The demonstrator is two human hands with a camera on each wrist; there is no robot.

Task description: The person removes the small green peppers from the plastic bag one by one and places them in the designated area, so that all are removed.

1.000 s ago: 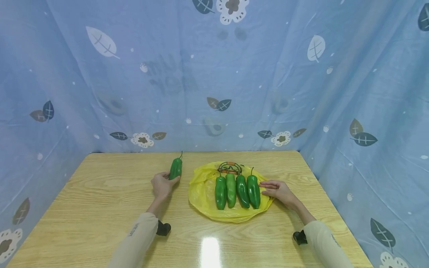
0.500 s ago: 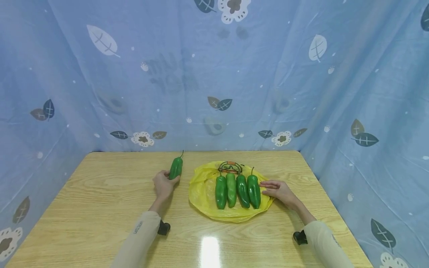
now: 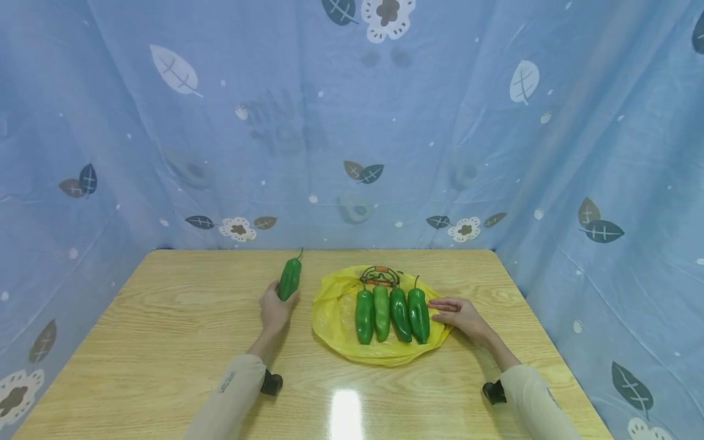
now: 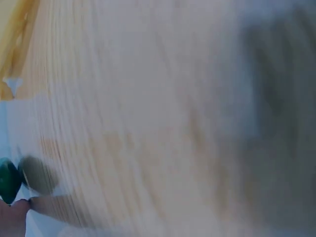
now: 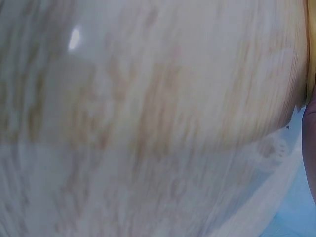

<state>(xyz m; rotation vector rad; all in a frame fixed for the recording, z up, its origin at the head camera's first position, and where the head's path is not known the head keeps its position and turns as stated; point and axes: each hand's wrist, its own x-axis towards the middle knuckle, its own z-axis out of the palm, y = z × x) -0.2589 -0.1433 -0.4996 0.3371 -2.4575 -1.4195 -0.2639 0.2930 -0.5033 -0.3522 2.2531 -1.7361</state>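
My left hand (image 3: 277,310) holds a green pepper (image 3: 289,280) by its lower end, left of the yellow plastic bag (image 3: 335,327). The pepper's thin stem points away from me. A piece of that pepper (image 4: 9,180) also shows at the edge of the left wrist view. Several more green peppers lie side by side on the flattened bag, one of them the rightmost pepper (image 3: 418,316). My right hand (image 3: 463,318) rests at the bag's right edge with extended fingers, close beside that rightmost pepper. Whether its fingertips touch the pepper is unclear.
Wire handles with orange grips (image 3: 381,276) lie at the bag's far side, behind the peppers. The light wooden table (image 3: 165,330) ends at a blue patterned curtain (image 3: 286,134), which also closes off both sides.
My left hand has shifted slightly right and a little nearer to me, with the pepper still in it. The right hand and the peppers on the bag stay in place; the head view shifts a little.
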